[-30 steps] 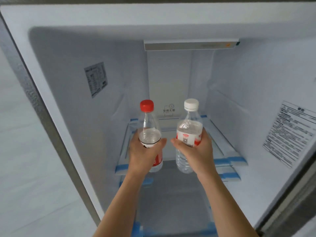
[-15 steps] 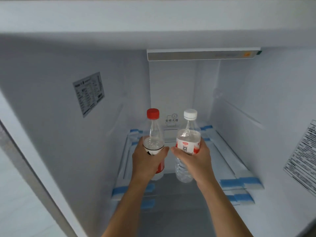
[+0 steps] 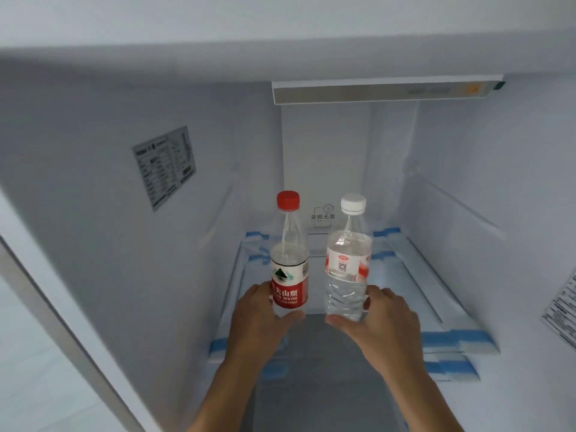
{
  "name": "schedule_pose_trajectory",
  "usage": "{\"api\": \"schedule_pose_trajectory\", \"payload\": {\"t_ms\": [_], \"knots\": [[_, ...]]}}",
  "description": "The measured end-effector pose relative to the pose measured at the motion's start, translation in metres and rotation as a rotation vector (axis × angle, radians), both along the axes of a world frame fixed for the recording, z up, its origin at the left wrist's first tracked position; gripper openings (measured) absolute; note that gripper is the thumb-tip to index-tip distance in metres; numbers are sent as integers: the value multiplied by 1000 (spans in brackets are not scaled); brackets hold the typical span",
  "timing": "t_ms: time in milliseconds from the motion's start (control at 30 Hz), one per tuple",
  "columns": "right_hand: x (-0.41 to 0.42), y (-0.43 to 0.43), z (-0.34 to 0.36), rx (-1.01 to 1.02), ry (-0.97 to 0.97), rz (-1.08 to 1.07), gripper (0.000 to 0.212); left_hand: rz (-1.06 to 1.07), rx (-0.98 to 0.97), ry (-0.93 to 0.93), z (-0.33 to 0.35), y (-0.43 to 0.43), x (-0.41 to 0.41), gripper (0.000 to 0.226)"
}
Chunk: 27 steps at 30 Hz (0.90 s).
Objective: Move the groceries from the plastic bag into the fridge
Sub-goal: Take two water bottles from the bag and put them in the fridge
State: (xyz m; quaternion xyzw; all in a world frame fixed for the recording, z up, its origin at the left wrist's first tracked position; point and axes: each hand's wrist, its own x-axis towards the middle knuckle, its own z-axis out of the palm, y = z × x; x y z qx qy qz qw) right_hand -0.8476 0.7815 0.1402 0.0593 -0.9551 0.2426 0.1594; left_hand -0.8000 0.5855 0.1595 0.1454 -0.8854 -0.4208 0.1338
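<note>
Two clear water bottles stand upright side by side inside the open fridge [image 3: 467, 169], over its glass shelf [image 3: 405, 275]. The red-capped bottle [image 3: 288, 263] with a red and white label is on the left, and my left hand [image 3: 258, 322] wraps its lower part. The white-capped bottle [image 3: 347, 257] with a red and white label is on the right, and my right hand [image 3: 385, 322] curls around its base. Whether the bottles rest on the shelf I cannot tell. The plastic bag is out of view.
Blue tape strips [image 3: 458, 338] hold the stacked shelves at their front and back corners. A printed sticker [image 3: 163, 168] is on the left wall, another [image 3: 561, 310] on the right. A light bar [image 3: 383, 92] runs under the fridge ceiling.
Both hands have pushed the bottles deeper into the fridge and slid down from the labels to the bottles' lower parts. The camera has moved closer in.
</note>
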Motion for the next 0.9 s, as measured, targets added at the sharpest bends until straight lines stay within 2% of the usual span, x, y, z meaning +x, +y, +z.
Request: {"api": "schedule_pose_trajectory", "payload": {"t_ms": [133, 267, 400, 633, 900], "knots": [[-19, -6, 5, 57, 34, -39, 67, 8, -40, 15, 2, -1, -20, 71], [-44, -22, 12, 104, -16, -63, 64, 6, -79, 48, 0, -3, -51, 72], [-73, -35, 17, 105, -48, -22, 64, 48, -101, 94, -6, -6, -84, 67], [-114, -55, 22, 46, -102, 31, 51, 97, -105, 91, -8, -9, -130, 67], [-129, -55, 32, 102, -136, 35, 59, 71, -118, 66, -8, -14, -150, 66]]}}
